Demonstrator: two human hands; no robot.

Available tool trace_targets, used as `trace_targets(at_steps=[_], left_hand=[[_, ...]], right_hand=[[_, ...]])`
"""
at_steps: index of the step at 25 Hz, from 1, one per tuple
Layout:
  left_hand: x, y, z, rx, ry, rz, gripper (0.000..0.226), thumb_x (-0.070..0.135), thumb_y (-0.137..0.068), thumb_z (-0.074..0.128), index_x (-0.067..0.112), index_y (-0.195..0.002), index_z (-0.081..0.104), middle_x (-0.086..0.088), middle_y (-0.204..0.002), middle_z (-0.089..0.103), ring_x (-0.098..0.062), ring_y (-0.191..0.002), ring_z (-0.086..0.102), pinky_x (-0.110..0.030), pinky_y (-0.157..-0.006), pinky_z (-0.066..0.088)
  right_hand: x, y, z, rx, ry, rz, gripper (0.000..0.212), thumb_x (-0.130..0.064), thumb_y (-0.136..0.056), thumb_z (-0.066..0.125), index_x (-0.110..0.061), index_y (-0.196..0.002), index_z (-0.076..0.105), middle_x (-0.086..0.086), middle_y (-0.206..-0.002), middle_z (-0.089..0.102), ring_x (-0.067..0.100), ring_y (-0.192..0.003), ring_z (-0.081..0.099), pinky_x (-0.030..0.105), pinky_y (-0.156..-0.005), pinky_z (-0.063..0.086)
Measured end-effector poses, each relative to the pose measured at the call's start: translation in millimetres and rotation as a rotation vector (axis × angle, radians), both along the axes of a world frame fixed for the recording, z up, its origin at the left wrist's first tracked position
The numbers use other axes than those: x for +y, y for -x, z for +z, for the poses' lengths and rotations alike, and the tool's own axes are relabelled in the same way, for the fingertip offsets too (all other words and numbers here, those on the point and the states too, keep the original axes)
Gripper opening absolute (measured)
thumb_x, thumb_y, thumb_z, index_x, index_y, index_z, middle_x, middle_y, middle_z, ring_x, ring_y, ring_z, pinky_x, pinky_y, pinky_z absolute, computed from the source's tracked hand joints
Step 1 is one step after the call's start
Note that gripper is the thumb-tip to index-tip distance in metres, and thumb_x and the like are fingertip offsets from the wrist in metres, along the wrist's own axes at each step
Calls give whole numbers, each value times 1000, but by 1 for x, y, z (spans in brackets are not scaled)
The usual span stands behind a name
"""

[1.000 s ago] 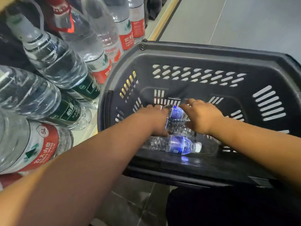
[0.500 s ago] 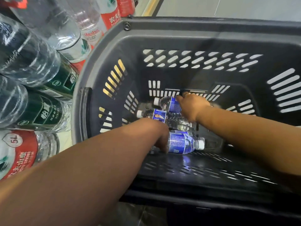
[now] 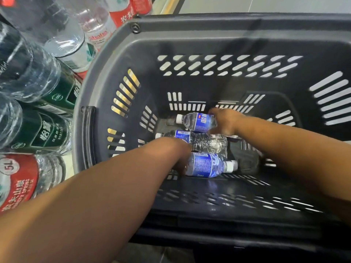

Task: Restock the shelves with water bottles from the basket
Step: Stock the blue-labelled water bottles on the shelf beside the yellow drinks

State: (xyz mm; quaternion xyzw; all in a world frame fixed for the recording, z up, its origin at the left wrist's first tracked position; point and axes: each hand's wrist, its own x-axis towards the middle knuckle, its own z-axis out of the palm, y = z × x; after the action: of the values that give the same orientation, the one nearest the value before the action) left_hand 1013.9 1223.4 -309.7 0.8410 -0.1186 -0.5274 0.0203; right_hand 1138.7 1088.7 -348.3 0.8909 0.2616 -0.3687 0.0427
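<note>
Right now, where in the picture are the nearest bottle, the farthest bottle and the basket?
nearest bottle [image 3: 205, 165], head view, on its blue label.
farthest bottle [image 3: 201, 122], head view, on its blue label.
basket [image 3: 209, 21], head view, on the far rim.

A single head-worn wide-angle camera looks forward and steeply down from close above into the basket [image 3: 209, 40], its near rim at the bottom edge, shelved large bottles [image 3: 38, 130] crowding the left, floor [image 3: 284, 4] along the top.
</note>
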Motion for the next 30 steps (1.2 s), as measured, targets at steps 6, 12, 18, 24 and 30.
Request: trace_targets(at_steps=[6, 12, 18, 24, 30], left_hand=[[2, 0, 11, 139, -15, 221, 61, 47, -75, 73, 15, -124, 55, -3, -116, 60, -23, -80, 59, -28, -59, 44], [10, 1, 10, 147, 19, 347, 78, 71, -63, 70, 19, -119, 59, -1, -116, 63, -25, -101, 62, -36, -89, 49], [13, 6, 15, 76, 31, 350, 73, 72, -68, 66, 18, -117, 57, 0, -110, 60, -24, -95, 58, -35, -89, 48], [37, 7, 40, -49, 66, 438, 54, 68, -69, 68, 19, -91, 64, 1, -87, 66, -20, -82, 62, -33, -81, 49], [46, 15, 93, -155, 292, 617, 45, 65, -71, 69, 29, -97, 67, 12, -77, 64, -13, -78, 65, -23, -75, 48]], right_hand=[[-5, -14, -2, 154, 16, -127, 86, -37, -71, 81, -12, -140, 37, 13, -125, 57, 30, -95, 64, 39, -79, 56], [-13, -19, 1, 217, -81, -170, 87, -23, -71, 83, -9, -141, 34, 14, -132, 52, 32, -109, 57, 35, -83, 48], [-17, -21, 17, 350, -101, -247, 53, -16, -78, 78, -10, -124, 52, 8, -115, 62, 28, -100, 62, 32, -83, 48], [-10, -16, 53, 381, -18, -151, 42, -34, -77, 78, -12, -109, 62, 6, -103, 65, 26, -93, 63, 34, -77, 49], [-2, -23, 154, 405, -203, -217, 36, -24, -75, 78, -11, -105, 63, 9, -95, 69, 25, -79, 65, 33, -68, 51]])
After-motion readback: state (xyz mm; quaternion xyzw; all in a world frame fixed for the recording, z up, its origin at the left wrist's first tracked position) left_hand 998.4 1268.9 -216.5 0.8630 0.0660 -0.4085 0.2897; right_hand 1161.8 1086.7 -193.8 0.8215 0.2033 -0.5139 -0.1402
